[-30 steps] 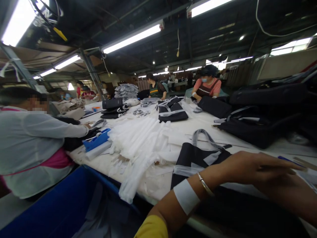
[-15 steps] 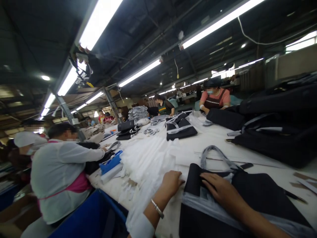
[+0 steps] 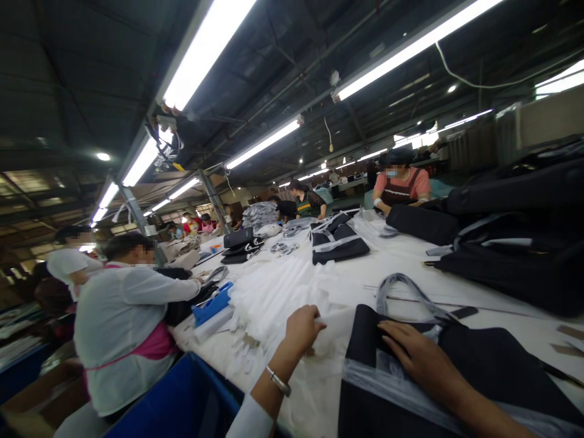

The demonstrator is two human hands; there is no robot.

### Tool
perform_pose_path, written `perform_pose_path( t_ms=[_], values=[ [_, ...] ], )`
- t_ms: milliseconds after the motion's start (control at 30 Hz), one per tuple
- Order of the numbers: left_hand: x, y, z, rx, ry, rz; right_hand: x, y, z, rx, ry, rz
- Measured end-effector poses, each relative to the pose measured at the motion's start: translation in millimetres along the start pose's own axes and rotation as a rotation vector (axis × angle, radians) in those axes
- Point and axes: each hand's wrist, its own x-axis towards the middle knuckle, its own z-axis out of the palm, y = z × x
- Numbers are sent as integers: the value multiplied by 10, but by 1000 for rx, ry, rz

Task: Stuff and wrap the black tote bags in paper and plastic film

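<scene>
My left hand [image 3: 303,331] is closed in a pinch on the edge of a thin white sheet [image 3: 340,323], just left of a black bag. A heap of similar white sheets [image 3: 274,292] lies beyond it. Flat on the black bag [image 3: 483,359] rests my right hand [image 3: 422,356], fingers stretched out near its upper edge. Clear plastic film [image 3: 392,380] runs in a band across the bag. Its looped handle [image 3: 401,283], also wrapped in film, stands up at the top.
Black bags [image 3: 515,243] are piled at the right, and another black bag [image 3: 340,243] lies farther back. A blue holder [image 3: 213,304] sits at the table's left edge, above a blue bin [image 3: 182,398]. A co-worker in white [image 3: 128,328] works at the left; others are across the table.
My left hand has risen slightly and now has the white sheet, lifted off the table. My right hand stays on the bag. The whole view has shifted a little.
</scene>
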Motion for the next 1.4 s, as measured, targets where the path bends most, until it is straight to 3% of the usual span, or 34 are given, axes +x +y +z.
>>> perform_pose_path(
  t_ms=[167,333,433,633,700,800,900,1000,1067,1167,1267,1400],
  values=[
    [-100,-175,-137,-159,133,-87,20,-93,-91,-12,-50,-31],
    [-220,-227,107,-734,111,-73,180,-314,-269,-21,-89,-39],
    [-280,-125,241,-978,177,-103,412,-496,-323,60,-115,-44],
    [-251,290,369,-1355,249,52,786,-615,-51,544,-402,202],
    [-260,386,422,-1352,240,97,765,-545,72,604,-406,224],
    [-325,419,519,-1305,117,84,621,-410,169,639,-360,239],
    [-367,370,603,-1216,57,44,500,-308,184,513,-300,130],
    [-320,338,682,-1263,152,-54,468,-216,221,275,-257,-97],
    [-254,343,753,-1385,187,-143,461,-166,266,124,-302,-187],
    [-151,370,882,-1560,189,-191,440,-168,279,-3,-349,-253],
    [-70,403,973,-1688,105,-166,432,-270,180,-35,-316,-285],
    [-10,443,950,-1677,-11,-183,461,-400,13,-27,-294,-297]
  ],
)
